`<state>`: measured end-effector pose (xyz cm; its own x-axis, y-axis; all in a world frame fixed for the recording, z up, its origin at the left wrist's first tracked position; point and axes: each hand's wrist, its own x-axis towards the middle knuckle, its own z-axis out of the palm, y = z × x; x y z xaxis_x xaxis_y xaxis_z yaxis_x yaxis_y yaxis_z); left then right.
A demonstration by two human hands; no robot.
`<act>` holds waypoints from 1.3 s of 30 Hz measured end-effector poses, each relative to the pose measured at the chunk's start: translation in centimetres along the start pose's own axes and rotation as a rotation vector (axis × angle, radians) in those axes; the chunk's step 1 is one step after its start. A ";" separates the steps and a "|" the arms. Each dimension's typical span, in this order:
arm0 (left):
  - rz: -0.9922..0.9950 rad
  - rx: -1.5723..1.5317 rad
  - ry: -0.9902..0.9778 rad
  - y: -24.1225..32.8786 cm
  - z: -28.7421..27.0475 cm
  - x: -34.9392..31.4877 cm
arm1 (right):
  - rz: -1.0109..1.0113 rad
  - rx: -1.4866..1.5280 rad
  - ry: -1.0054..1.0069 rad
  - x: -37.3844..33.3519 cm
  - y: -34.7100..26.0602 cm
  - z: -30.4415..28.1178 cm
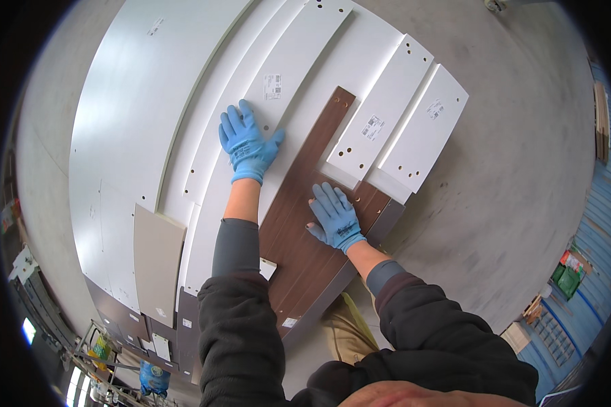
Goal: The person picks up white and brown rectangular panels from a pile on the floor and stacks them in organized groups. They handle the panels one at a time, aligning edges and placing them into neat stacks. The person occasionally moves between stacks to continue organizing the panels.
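Note:
My left hand, in a blue work glove, lies flat with its fingers apart on a long white panel that has drilled holes and a paper label. My right hand, gloved the same way with some bare fingertips showing, rests palm down on a dark brown wood-grain panel. A narrow brown strip runs up from there between white boards. Just beyond my right hand are a labelled white board and another white board, both with holes near their ends.
A large white panel covers the stack's left side, with a beige board at its near end. Darker boards lie below it. Grey concrete floor surrounds the stack. Blue shelving or racking stands far right, and a blue bag sits lower left.

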<state>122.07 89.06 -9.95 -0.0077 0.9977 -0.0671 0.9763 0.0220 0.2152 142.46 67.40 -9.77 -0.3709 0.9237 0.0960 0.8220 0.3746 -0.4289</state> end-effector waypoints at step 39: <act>0.011 0.013 0.028 2.0 -0.4 2.6 | 0.010 -0.011 0.031 0.1 0.0 -0.1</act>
<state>123.93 91.68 -9.28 -0.0030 0.9993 -0.0377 0.9792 0.0106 0.2026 142.44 67.51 -9.70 -0.3494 0.9293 0.1199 0.8303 0.3664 -0.4199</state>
